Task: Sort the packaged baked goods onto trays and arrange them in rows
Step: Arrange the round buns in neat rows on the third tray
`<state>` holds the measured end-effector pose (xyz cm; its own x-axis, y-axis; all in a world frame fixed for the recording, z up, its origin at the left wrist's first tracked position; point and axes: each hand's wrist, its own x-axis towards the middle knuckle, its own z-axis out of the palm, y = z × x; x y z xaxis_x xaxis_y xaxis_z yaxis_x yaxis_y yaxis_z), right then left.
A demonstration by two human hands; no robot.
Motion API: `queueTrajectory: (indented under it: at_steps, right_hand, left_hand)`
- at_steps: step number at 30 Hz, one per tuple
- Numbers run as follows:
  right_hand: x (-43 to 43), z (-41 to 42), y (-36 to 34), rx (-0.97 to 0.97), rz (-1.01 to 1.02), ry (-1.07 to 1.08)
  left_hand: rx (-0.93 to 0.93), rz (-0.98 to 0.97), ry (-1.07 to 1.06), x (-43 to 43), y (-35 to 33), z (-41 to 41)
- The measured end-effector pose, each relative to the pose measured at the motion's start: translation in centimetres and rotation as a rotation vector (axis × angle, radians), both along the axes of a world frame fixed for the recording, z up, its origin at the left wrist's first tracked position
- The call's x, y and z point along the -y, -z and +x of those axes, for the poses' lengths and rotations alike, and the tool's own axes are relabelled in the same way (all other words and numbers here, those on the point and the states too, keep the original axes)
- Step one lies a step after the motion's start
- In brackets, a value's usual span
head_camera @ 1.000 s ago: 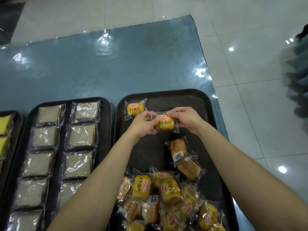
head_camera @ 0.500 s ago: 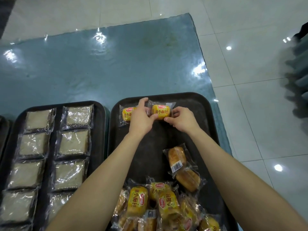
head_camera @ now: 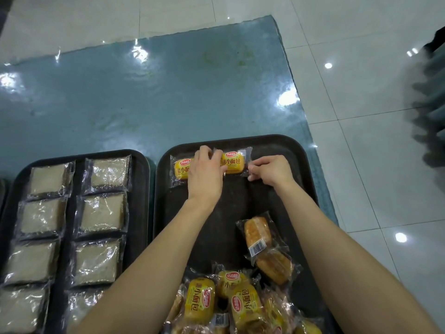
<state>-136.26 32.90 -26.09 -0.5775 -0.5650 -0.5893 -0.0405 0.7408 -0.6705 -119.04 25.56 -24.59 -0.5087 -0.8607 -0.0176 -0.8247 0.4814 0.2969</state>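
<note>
Far-left bun packet half behind the left hand; near pile cropped at bottom edge.
</note>
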Motion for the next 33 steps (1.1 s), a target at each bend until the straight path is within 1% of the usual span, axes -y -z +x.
queueTrajectory:
  at_steps: [2,4,5,9,11,14,16,17,19,20,22,24,25,26,28,29,30,31,32,33]
  right_hand:
    - [0.3,0.1,-0.1,-0.077,0.036,-0.036]
    - [0.7,0.3,-0.4,-0.169,0.067,-0.084]
    - [0.6,0.4,-0.6,-0.212,0.074,-0.102]
    - [-1.5,0.2,-1.7,-0.417,0.077,-0.188]
    - [-3.8,0.2,-3.0,-0.443,0.122,-0.269]
    - [-7.7,0.7,-5.1,-0.365,0.318,-0.407]
    - [-9.5,1.8,-5.8,-0.237,0.427,-0.451]
    - [-10.1,2.6,-5.8,-0.163,0.447,-0.457]
    - [-10.8,3.9,-5.7,-0.037,0.415,-0.408]
    - [-11.2,4.3,-5.6,0.004,0.371,-0.353]
    - [-11.9,4.4,-5.8,0.041,0.255,-0.224]
    - [-12.6,4.5,-6.4,-0.013,0.102,-0.136]
    - [-12.9,4.5,-6.7,-0.101,0.011,-0.129]
    - [-13.1,4.5,-7.0,-0.222,-0.079,-0.149]
    - [-13.4,4.6,-7.3,-0.475,-0.23,-0.277]
    - [-13.3,4.6,-7.2,-0.573,-0.296,-0.374]
    - [-13.3,4.5,-7.1,-0.653,-0.362,-0.483]
    - [-13.3,4.4,-6.9,-0.715,-0.414,-0.583]
    - [-13.5,4.2,-6.8,-0.75,-0.45,-0.65]
    - [-13.7,4.1,-6.7,-0.762,-0.47,-0.667]
  left_hand:
    - [0.03,-0.119,0.132,-1.1,0.3,0.2]
    - [0.043,-0.144,0.268,-2.5,0.9,0.4]
    - [0.064,-0.134,0.303,-3.1,1.2,0.6]
    - [0.203,-0.041,0.299,-4.8,1.9,0.5]
    - [0.226,-0.027,0.301,-4.9,2.1,0.4]
    - [0.223,0.008,0.3,-4.4,2.4,0.4]
    - [0.228,0.014,0.313,-4.0,2.4,0.5]
    - [0.242,0.012,0.324,-3.9,2.4,0.6]
    - [0.277,-0.015,0.348,-3.6,2.1,0.8]
    - [0.263,-0.03,0.35,-3.6,1.9,0.9]
    - [0.146,-0.05,0.296,-4.0,0.7,1.1]
    - [-0.05,-0.007,0.129,-4.9,-0.8,1.5]
    - [-0.138,0.118,0.018,-5.3,-1.9,1.5]
    - [-0.211,0.353,-0.102,-5.7,-3.1,1.4]
    - [-0.354,0.966,-0.298,-6.1,-5.1,1.1]
    - [-0.409,1.184,-0.33,-6.3,-5.8,1.1]
    - [-0.469,1.315,-0.333,-6.4,-6.1,1.2]
    - [-0.54,1.374,-0.336,-6.5,-6.3,1.4]
    - [-0.61,1.376,-0.35,-6.7,-6.3,1.6]
    - [-0.669,1.348,-0.372,-6.7,-6.1,1.7]
